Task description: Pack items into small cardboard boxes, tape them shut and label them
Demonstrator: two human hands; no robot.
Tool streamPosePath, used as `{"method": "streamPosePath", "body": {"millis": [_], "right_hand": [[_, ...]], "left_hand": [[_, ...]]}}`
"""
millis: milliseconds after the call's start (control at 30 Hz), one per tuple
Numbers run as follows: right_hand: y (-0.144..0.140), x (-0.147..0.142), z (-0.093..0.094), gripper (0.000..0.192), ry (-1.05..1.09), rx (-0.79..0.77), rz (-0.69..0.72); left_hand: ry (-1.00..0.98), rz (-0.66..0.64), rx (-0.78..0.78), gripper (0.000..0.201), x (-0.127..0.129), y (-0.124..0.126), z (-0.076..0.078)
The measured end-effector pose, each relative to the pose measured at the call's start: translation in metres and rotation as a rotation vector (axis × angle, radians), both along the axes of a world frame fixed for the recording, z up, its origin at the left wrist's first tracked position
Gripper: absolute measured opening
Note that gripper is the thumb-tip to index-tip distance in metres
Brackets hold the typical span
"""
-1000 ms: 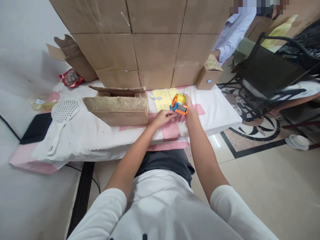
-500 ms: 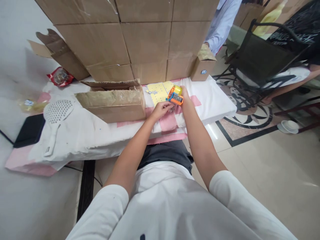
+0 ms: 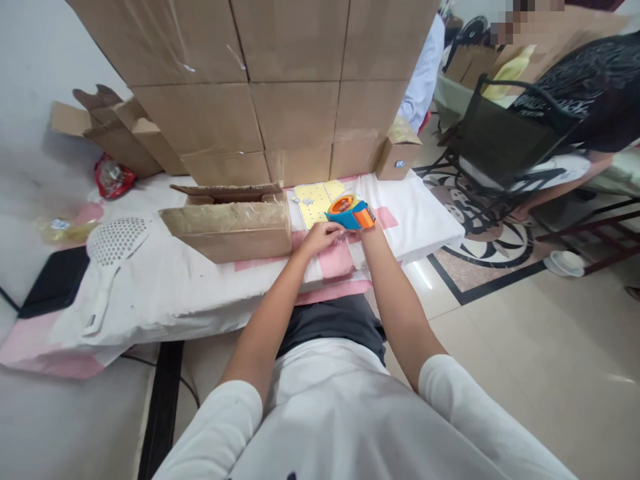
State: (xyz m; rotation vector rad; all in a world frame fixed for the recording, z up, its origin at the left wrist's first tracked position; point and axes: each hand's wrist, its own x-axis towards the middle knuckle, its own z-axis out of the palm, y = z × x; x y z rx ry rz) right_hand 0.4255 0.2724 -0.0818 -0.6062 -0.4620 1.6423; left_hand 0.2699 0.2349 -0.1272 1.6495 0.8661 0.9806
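My right hand (image 3: 369, 233) is wrapped round an orange and blue tape dispenser (image 3: 346, 215), which hides most of its fingers. The dispenser carries a roll of tape and is held above the table, over the edge of a yellow patterned patch (image 3: 311, 202). Just left of it, my left hand (image 3: 320, 238) has thumb and fingers pinched together near the dispenser's underside. Something clear and shiny shows at those fingertips, too small to make out. To the left of my left hand stands a cardboard box (image 3: 235, 237) with its flaps up.
Stacked cartons (image 3: 300, 113) wall off the table's back. A small taped box (image 3: 397, 159) stands at the right rear. A white perforated skimmer (image 3: 117, 243), a black tablet-like slab (image 3: 55, 280) and a red packet (image 3: 114, 177) lie left. Another person (image 3: 595, 87) sits beyond a chair (image 3: 520, 133).
The tape dispenser has turned in my right hand, so its blue side and roll now face me. My left hand keeps its pinch close by. The camera view has shifted slightly.
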Motion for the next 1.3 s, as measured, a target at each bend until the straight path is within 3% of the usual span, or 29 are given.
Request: {"method": "streamPosePath", "body": {"millis": [133,200,333,433,567,667,867,967,1133,1300], "right_hand": [[0.014,0.023,0.012,0.032,-0.114,-0.036,-0.062],[0.022,0.036,0.013,0.037,-0.236,-0.028,-0.174],[0.035,0.055,-0.005,0.029,-0.524,0.05,-0.47],[0.035,0.059,-0.025,0.028,-0.661,0.175,-0.526],[0.023,0.056,-0.036,0.03,-0.92,0.278,-0.685],[0.015,0.058,-0.036,0.029,-1.097,0.199,-0.864],[0.017,0.066,-0.034,0.025,-1.062,0.011,-0.923],[0.019,0.066,-0.033,0.022,-1.002,0.021,-0.931],[0.02,0.066,-0.034,0.018,-0.982,0.02,-0.944],[0.022,0.069,-0.038,0.019,-0.972,0.042,-0.939]], "left_hand": [[-0.041,0.01,-0.059,0.024,0.0,-0.004,0.001],[-0.049,0.025,-0.086,0.024,-0.001,-0.006,0.003],[-0.105,0.043,-0.168,0.028,-0.003,-0.011,0.009],[-0.189,0.043,-0.235,0.032,-0.004,-0.014,0.017],[-0.224,-0.002,-0.269,0.067,-0.004,-0.022,0.027],[-0.275,0.038,-0.274,0.091,-0.004,-0.033,0.03],[-0.318,0.206,-0.242,0.088,-0.024,-0.073,0.036],[-0.208,0.215,-0.204,0.078,-0.047,-0.093,0.058],[0.106,0.228,-0.106,0.067,-0.097,-0.124,0.111],[0.015,0.398,-0.048,0.064,-0.148,-0.138,0.147]]}}
